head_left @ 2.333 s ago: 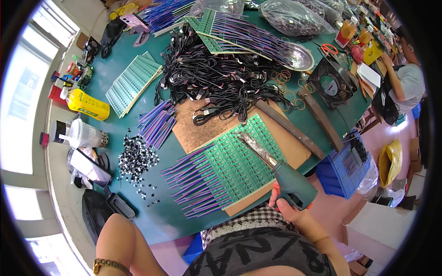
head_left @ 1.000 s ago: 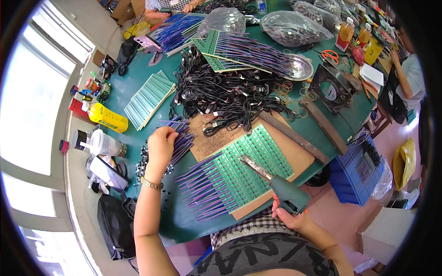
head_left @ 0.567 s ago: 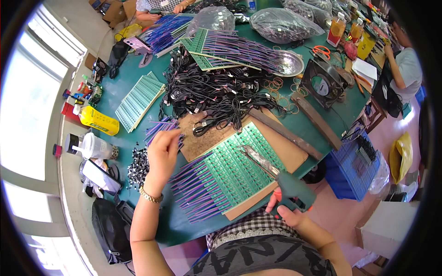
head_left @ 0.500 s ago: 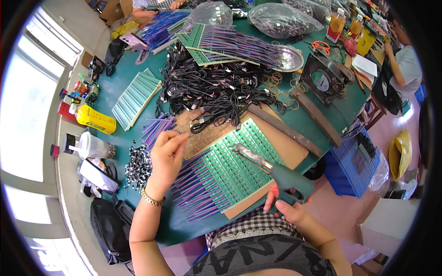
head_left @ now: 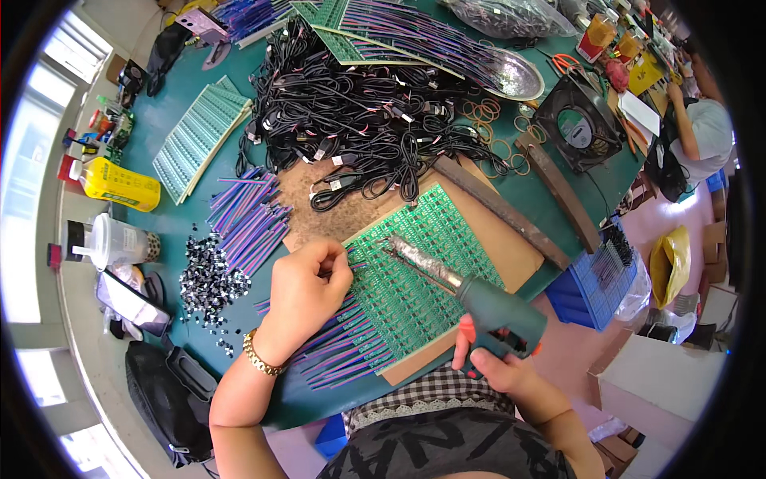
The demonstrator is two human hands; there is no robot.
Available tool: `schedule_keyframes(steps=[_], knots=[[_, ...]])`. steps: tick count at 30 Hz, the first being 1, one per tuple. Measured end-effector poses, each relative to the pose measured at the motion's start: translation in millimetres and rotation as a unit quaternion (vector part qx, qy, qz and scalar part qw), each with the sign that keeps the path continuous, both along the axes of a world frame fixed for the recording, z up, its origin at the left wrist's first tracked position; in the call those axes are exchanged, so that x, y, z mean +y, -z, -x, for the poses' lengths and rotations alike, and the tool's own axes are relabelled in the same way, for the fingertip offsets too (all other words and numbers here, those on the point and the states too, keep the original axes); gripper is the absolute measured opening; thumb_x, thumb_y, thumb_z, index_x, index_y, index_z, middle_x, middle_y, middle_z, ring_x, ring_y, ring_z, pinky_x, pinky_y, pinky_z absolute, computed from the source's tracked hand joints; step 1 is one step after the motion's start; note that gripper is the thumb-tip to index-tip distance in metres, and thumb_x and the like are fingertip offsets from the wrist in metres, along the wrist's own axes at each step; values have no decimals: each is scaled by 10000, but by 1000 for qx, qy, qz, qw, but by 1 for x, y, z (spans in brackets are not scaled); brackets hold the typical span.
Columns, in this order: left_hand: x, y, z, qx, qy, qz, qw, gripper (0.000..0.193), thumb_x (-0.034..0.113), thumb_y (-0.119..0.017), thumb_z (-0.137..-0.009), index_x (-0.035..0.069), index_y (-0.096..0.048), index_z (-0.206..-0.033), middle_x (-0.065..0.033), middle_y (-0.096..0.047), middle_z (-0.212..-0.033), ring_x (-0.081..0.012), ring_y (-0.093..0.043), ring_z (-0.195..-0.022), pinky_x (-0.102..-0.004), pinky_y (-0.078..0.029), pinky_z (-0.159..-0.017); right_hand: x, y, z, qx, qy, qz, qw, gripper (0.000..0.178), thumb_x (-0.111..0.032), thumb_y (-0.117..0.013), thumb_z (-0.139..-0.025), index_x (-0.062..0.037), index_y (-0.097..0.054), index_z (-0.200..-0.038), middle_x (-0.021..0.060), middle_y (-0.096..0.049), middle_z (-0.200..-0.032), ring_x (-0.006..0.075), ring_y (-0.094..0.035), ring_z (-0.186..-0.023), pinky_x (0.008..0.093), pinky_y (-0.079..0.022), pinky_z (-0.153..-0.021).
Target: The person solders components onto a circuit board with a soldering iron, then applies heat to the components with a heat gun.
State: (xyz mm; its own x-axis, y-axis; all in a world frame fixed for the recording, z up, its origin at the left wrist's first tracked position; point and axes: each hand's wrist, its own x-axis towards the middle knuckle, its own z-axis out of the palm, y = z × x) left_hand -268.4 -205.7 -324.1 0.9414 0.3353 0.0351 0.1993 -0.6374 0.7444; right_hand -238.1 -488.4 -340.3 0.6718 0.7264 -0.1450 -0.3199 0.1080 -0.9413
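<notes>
A green panel of small circuit boards (head_left: 431, 291) lies on cardboard in front of me, with a row of purple wires (head_left: 343, 351) sticking out along its left side. My left hand (head_left: 313, 279) is closed in a pinch at the panel's upper left edge; whatever is between the fingertips is hidden. My right hand (head_left: 495, 363) grips a green soldering gun (head_left: 499, 315) with a red trigger. Its metal tip hovers over the upper middle of the panel. Loose purple wires (head_left: 251, 223) lie in a bundle beyond my left hand, with a heap of small black-and-white parts (head_left: 209, 275) beside them.
Black cables (head_left: 343, 112) pile up behind the panel. Two rusty metal bars (head_left: 558, 191) and a black fan (head_left: 578, 124) lie to the right. More green panels (head_left: 199, 136), a yellow bottle (head_left: 120, 184) and a plastic cup (head_left: 120, 239) stand left. A co-worker (head_left: 702, 128) sits far right.
My left hand has come down and right, from above the wires to the panel's edge. The soldering gun's tip has shifted slightly left over the panel. The view has also shifted.
</notes>
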Motion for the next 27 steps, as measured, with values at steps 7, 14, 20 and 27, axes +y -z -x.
schedule_keyframes(steps=[7,14,20,27], knots=[[10,9,-1,-105,19,-77,991,128,27,-715,-791,38,-683,-914,-112,-660,-812,-241,-635,-720,-321,-496,-633,2,-3,-4,-103,-49,39,993,444,-218,-627,-884,-78,-505,-1287,125,-587,-836,199,-612,-705,360,-530,-659],[12,15,0,-136,25,-72,988,160,-40,-740,-744,31,-710,-884,-38,-598,-789,-90,-511,-587,-219,-400,-493,8,-6,-8,-29,-17,24,999,448,-227,-610,-891,-31,-463,-1267,129,-590,-825,214,-626,-700,373,-539,-653],[8,19,2,-128,27,-37,991,167,-43,-741,-733,30,-716,-881,-23,-588,-795,-46,-457,-531,-194,-355,-450,2,-3,-7,7,-26,49,998,460,-252,-624,-881,-40,-463,-1256,119,-596,-812,207,-613,-686,354,-513,-653],[8,14,0,-99,19,-41,994,157,-35,-745,-716,41,-709,-848,-38,-617,-795,-104,-522,-518,-243,-423,-456,8,-9,-15,-128,-96,114,980,434,-235,-586,-864,-1,-481,-1215,102,-592,-784,173,-604,-680,307,-485,-627]])
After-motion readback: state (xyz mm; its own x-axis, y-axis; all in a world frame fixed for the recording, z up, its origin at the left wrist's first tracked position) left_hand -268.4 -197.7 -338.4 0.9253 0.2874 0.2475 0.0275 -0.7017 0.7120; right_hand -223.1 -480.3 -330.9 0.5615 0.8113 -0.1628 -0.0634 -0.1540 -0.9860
